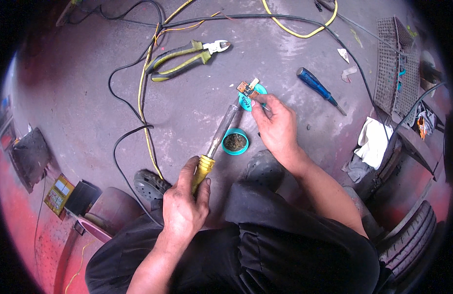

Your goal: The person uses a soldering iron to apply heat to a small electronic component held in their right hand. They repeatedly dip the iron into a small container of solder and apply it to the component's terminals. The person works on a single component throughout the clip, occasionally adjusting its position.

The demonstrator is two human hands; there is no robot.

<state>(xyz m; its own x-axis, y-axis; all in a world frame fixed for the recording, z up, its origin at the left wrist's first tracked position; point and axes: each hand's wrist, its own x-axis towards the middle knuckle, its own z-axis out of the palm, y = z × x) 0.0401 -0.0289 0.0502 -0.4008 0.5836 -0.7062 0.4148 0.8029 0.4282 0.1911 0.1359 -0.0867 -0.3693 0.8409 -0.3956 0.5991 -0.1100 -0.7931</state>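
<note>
My left hand (184, 203) is closed round the yellow handle of a soldering iron (221, 131), whose metal barrel slants up and to the right. Its tip ends just below a small circuit board (248, 90); whether they touch I cannot tell. Pinched in the fingers of my right hand (275, 122), the board has copper-brown parts and a pale block on it. Behind the board lies a round turquoise lid (259, 91) with dark lettering. Between my hands, near the iron's barrel, stands a small turquoise tin (235, 142) with dark brownish contents.
Yellow-green diagonal pliers (187, 60) lie at the upper left, a blue screwdriver (320, 90) at the right. Black cable (119, 98) and yellow cord (149, 88) run over the grey floor (265, 54). A white cloth (374, 142) and a tyre (411, 240) are at the right.
</note>
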